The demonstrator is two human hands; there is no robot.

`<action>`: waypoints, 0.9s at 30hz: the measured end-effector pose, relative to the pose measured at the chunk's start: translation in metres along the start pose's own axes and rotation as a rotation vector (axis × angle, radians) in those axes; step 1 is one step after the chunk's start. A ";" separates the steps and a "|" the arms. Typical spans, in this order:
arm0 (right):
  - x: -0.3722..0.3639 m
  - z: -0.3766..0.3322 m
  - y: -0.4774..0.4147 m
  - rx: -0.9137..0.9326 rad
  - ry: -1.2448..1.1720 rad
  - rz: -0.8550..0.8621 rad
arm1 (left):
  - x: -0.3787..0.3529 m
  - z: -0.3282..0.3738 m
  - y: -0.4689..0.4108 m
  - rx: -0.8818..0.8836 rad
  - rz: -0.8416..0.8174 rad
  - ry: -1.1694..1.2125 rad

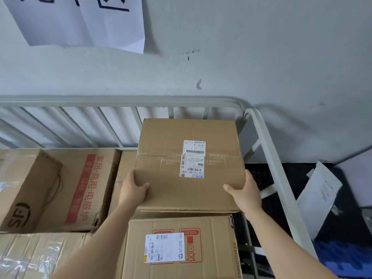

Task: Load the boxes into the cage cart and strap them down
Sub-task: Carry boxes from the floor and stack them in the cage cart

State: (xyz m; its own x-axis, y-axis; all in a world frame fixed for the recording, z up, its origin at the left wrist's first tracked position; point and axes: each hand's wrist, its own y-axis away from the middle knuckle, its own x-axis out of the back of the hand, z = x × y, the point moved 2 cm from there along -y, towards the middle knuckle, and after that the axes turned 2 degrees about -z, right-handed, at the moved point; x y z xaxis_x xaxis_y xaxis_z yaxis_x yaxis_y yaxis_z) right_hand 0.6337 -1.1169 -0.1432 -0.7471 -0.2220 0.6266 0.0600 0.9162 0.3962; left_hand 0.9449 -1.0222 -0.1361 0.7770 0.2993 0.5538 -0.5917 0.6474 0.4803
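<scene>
A brown Chando box [171, 190] with white shipping labels sits in the far right corner of the cage cart [267, 141], on top of other boxes. My left hand [133, 190] grips its near left corner, thumb on top. My right hand [244, 193] grips the near right corner the same way. Just below it lies a labelled box [213, 248] with red handling marks. To the left is a box with red Chinese print [88, 190] and an SF-marked box [24, 190]. A taped box [40, 256] fills the near left.
The cart's grey barred back wall [80, 125] stands against a pale wall [241, 57] with a white paper sign [80, 21]. Right of the cart's side rail, white papers [318, 198] and something blue [342, 258] lie on a dark floor.
</scene>
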 end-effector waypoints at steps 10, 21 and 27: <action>-0.037 0.037 -0.029 -0.086 0.025 -0.057 | -0.034 -0.036 -0.039 0.078 -0.067 -0.060; -0.061 0.062 -0.043 -0.158 0.150 -0.199 | -0.049 -0.071 -0.050 0.116 -0.133 -0.178; -0.065 0.067 -0.057 -0.138 0.267 -0.258 | -0.058 -0.073 -0.055 0.088 -0.140 -0.260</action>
State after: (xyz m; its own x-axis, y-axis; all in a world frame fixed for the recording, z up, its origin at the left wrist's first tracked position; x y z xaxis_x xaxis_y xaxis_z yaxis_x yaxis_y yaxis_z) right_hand 0.6344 -1.1324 -0.2508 -0.5521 -0.5350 0.6395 -0.0055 0.7693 0.6389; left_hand 0.9483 -1.0237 -0.2442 0.7783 0.0149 0.6278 -0.5076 0.6035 0.6149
